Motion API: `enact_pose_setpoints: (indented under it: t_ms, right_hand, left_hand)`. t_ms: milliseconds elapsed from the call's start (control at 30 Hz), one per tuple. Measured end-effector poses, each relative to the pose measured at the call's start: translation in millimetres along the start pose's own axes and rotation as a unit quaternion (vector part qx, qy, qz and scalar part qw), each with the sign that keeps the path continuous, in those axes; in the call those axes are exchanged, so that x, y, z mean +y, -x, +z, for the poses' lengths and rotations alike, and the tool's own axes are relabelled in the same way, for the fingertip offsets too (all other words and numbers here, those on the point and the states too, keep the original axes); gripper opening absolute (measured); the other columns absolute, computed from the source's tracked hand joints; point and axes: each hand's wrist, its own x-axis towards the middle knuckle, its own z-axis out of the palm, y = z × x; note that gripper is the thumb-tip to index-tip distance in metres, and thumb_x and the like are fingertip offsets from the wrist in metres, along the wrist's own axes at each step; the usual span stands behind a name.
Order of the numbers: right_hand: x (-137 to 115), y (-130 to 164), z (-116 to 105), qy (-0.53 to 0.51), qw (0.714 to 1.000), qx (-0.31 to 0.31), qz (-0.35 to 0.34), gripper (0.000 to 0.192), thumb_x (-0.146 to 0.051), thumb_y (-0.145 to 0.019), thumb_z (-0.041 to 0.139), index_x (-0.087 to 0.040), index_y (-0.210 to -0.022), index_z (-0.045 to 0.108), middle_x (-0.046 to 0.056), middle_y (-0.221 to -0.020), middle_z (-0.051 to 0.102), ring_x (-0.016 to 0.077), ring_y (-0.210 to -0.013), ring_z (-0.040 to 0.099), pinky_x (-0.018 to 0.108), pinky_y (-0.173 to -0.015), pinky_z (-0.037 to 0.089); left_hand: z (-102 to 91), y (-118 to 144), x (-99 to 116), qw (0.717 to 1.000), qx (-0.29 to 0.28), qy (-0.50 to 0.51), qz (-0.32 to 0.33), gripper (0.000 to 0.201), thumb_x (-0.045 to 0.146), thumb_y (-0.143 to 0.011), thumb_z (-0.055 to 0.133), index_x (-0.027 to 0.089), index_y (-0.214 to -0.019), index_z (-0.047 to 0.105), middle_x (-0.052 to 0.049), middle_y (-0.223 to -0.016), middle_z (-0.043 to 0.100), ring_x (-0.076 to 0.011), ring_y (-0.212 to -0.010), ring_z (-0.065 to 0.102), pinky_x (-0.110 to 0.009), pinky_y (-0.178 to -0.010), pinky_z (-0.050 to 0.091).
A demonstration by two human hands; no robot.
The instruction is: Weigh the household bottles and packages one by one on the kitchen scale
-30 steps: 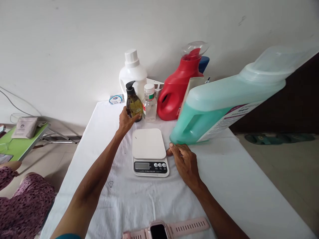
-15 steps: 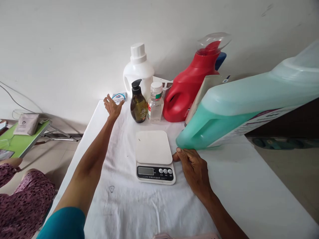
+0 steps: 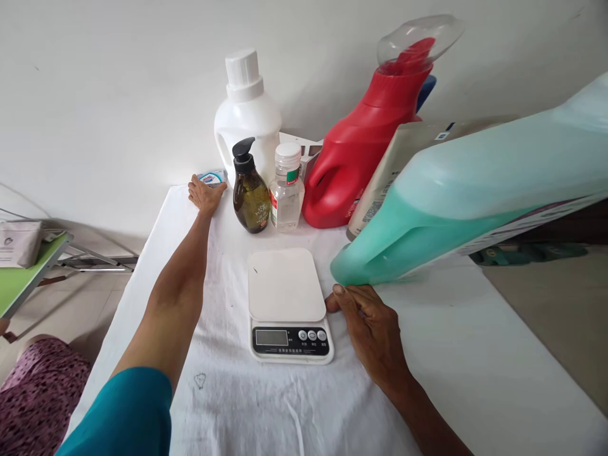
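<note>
My left hand (image 3: 205,194) is stretched to the far left corner of the table, its fingers and thumb around the sides of a small white and blue box (image 3: 212,178), like a soap box. My right hand (image 3: 368,323) rests on the cloth with curled fingers, their tips by the right edge of a white digital kitchen scale (image 3: 287,285). The scale's display looks blank, and only a tiny dark mark lies on its platform. Just beyond my right hand stands a large bottle of green liquid (image 3: 427,209).
Along the wall stand a white jug-like bottle (image 3: 247,117), a dark pump bottle (image 3: 251,196), a small clear bottle (image 3: 287,196), a red detergent bottle (image 3: 351,152) and a beige pouch (image 3: 384,177). A person's patterned clothing (image 3: 45,399) shows lower left, near a green table (image 3: 28,272).
My left hand has closed from a spread reach onto the small box. The view has shifted a little; my right hand stays beside the scale.
</note>
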Motion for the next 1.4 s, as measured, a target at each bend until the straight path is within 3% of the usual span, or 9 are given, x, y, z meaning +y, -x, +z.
enact_pose_setpoints:
  t_ms: [200,367,500,667,800,1033,1167,1267,1400]
  right_hand:
    - [-2,-1,0,-0.004,1.0,0.002,-0.017,0.055,-0.055,-0.11,0.045,-0.028,-0.064,0.061,0.005,-0.069,0.071,0.0268,-0.08,0.065,0.039,-0.077,0.049]
    - [2,-1,3,-0.011,0.999,0.015,-0.04,0.056,-0.055,-0.11,0.043,-0.027,-0.063,0.058,0.005,-0.068,0.071,0.026,-0.079,0.064,0.039,-0.078,0.048]
    - [5,-1,5,0.002,0.999,0.017,-0.049,0.057,-0.056,-0.109,0.043,-0.028,-0.062,0.058,0.005,-0.068,0.071,0.026,-0.078,0.064,0.039,-0.079,0.048]
    - [5,-1,6,0.01,0.999,0.015,-0.044,0.056,-0.054,-0.107,0.042,-0.028,-0.06,0.058,0.007,-0.07,0.073,0.0271,-0.08,0.064,0.04,-0.08,0.048]
    - [6,0,6,0.009,0.999,0.01,-0.039,0.058,-0.056,-0.108,0.04,-0.027,-0.06,0.059,0.008,-0.072,0.074,0.0277,-0.081,0.065,0.04,-0.081,0.047]
    - [8,1,6,0.02,0.999,0.006,-0.044,0.061,-0.057,-0.11,0.039,-0.027,-0.061,0.059,0.008,-0.073,0.074,0.0284,-0.083,0.065,0.041,-0.084,0.047]
    - [6,2,6,0.017,0.999,0.007,-0.035,0.058,-0.054,-0.109,0.042,-0.026,-0.061,0.061,0.009,-0.074,0.074,0.0289,-0.084,0.066,0.041,-0.083,0.048]
    - [4,2,6,0.016,1.0,0.009,-0.026,0.055,-0.054,-0.106,0.043,-0.027,-0.061,0.061,0.009,-0.074,0.074,0.0289,-0.084,0.066,0.041,-0.084,0.048]
    - [2,3,5,0.021,1.0,0.005,-0.023,0.053,-0.055,-0.103,0.043,-0.027,-0.061,0.061,0.009,-0.075,0.075,0.0291,-0.087,0.066,0.041,-0.085,0.048]
  left_hand:
    - [-53.7,31,-36,0.999,-0.045,0.008,0.02,0.092,0.039,-0.067,0.09,0.014,-0.144,0.045,-0.025,-0.159,0.047,-0.0393,-0.152,0.045,-0.051,-0.125,0.036]
    - [-129.6,99,-79,0.995,-0.079,0.053,0.018,0.086,0.046,-0.06,0.094,0.02,-0.133,0.057,-0.019,-0.141,0.064,-0.0388,-0.136,0.06,-0.054,-0.115,0.048]
    - [-165.6,164,-76,0.979,-0.143,0.132,0.062,0.086,0.049,-0.062,0.093,0.021,-0.135,0.059,-0.016,-0.135,0.069,-0.0358,-0.123,0.068,-0.053,-0.108,0.054]
    - [-157.8,234,-34,0.945,-0.168,0.157,0.234,0.089,0.045,-0.064,0.093,0.022,-0.141,0.055,-0.014,-0.14,0.066,-0.0321,-0.124,0.068,-0.051,-0.11,0.053]
    - [-134.1,270,-12,0.927,-0.189,0.134,0.295,0.094,0.038,-0.061,0.095,0.022,-0.144,0.051,-0.015,-0.141,0.065,-0.0349,-0.131,0.064,-0.055,-0.114,0.049]
    - [-124.3,278,-15,0.935,-0.192,0.081,0.285,0.098,0.049,-0.063,0.097,0.022,-0.145,0.051,-0.018,-0.142,0.063,-0.0394,-0.137,0.058,-0.06,-0.119,0.04]
    - [-131.5,273,-27,0.929,-0.191,0.149,0.281,0.106,0.069,-0.07,0.089,0.023,-0.155,0.045,-0.02,-0.155,0.056,-0.0408,-0.148,0.05,-0.061,-0.122,0.037]
    - [-131.9,268,-43,0.932,-0.17,0.24,0.211,0.081,0.074,-0.093,0.062,0.022,-0.153,0.047,-0.02,-0.154,0.057,-0.0347,-0.144,0.055,-0.055,-0.118,0.043]
    - [-122.5,257,-67,0.947,-0.123,0.277,0.104,0.067,0.075,-0.099,0.047,0.018,-0.13,0.062,-0.018,-0.133,0.069,-0.0303,-0.122,0.068,-0.049,-0.105,0.052]
